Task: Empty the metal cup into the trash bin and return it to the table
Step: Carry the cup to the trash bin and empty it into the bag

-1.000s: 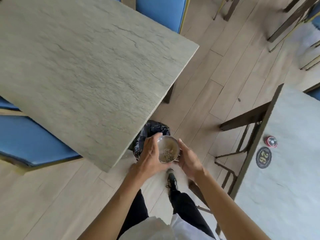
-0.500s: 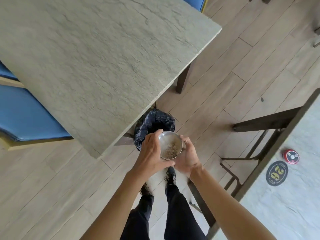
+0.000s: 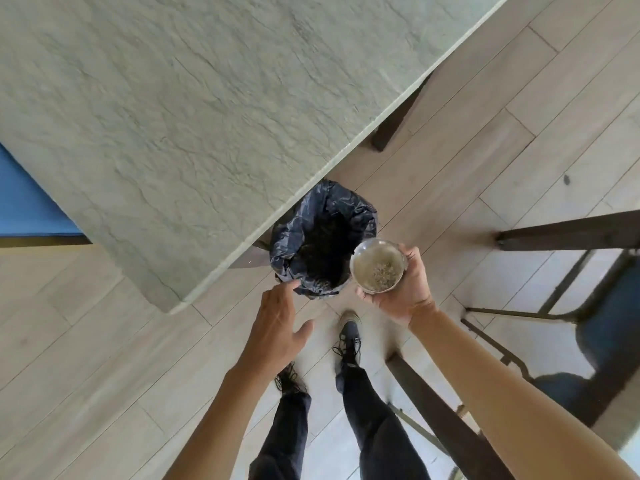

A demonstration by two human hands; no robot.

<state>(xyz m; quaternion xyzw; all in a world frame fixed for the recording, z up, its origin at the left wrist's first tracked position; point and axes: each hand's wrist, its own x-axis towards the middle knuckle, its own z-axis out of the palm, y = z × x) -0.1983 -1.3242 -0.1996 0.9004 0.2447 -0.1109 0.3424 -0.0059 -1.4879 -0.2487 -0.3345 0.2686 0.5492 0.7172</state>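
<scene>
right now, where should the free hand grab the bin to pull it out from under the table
Take the near rim of the bin, where the black liner folds over, coming from the person's side. The far part sits under the table edge, so only this rim is open. The left hand is open just short of it; the right hand holds the cup, upright beside the bin.

The right hand (image 3: pixel 403 289) cups the metal cup (image 3: pixel 377 270) upright from below, while the left hand (image 3: pixel 277 327) reaches forward empty, fingers spread
</scene>
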